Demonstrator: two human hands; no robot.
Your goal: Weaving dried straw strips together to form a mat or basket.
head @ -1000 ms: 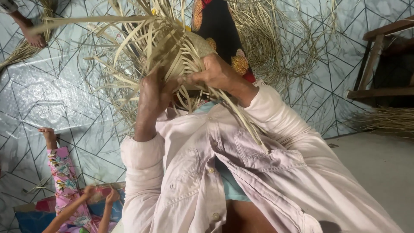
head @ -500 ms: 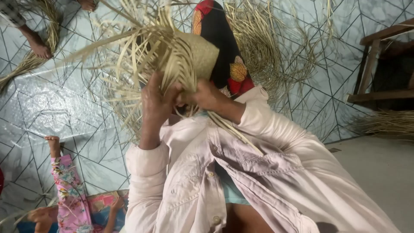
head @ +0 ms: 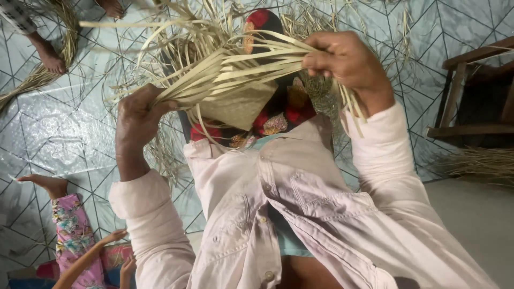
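Head view: left hand [head: 138,115] at nine o'clock and right hand [head: 342,58] at one o'clock both grip pale palm strips [head: 241,67] of the woven piece [head: 238,107].

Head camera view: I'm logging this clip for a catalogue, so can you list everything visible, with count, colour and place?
woven piece: one, pale tan, centre, between both hands
loose strips: many, straw-coloured, fanning from the woven piece, pinched by both hands
patterned cloth: one, black with red and yellow flowers, under the woven piece
floor: pale blue with a dark line pattern
straw heaps: several, tan, right by the bench and top left
wooden bench: one, dark brown, right edge
bare feet: two, other people's, top left
small person: one, pink flowered clothes, bottom left
shirt: one, pale pink, centre bottom
left hand: gripping strips, left
right hand: gripping strips, upper right
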